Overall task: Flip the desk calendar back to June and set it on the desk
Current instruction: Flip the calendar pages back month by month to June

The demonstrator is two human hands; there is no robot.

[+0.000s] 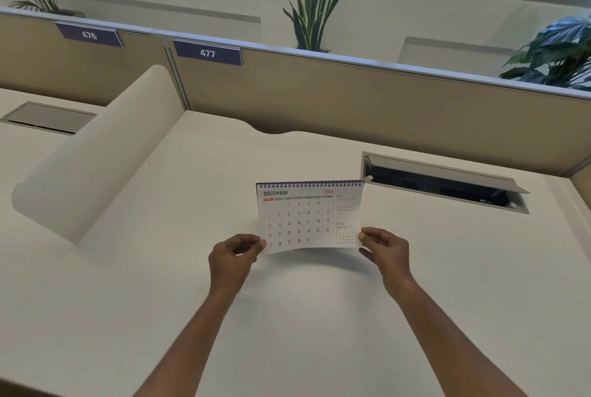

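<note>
Far left, at 9 o'clock from the calendar: a rounded cream divider between desks, well apart from the hands – no hazard there

Left hand, at 7 o'clock of the page: thumb and fingertips pinched shut on the bottom-left corner of the desk calendar, right over the 27. Pinch sits at the very edge of the sheet; a slip here seems likely if the page is swung over the coil

Desk calendar: held up over the white desk, near its middle, spiral binding at 12 o'clock, front page reading DECEMBER 2026. Lower edge bows slightly between the two hands. Cannot tell whether the hands hold one leaf or the whole stack, nor whether the stand touches the desk behind the page

Risks, as judged from here:
- June is six leaves back from December; taking several thin leaves at once could overshoot or stop short
- Pulling a leaf by its corners could tear it at the coil holes
- The bowed sheet could crease if the hands close toward each other

Right hand, at 5 o'clock of the page: closed in a pinch on the bottom-right corner, beside the small JAN 27 grid

Far right, at 2 o'clock: an open cable hatch in the desk, lid tilted up. Set down too far that way, the calendar's stand could straddle the gap or tip in
</note>
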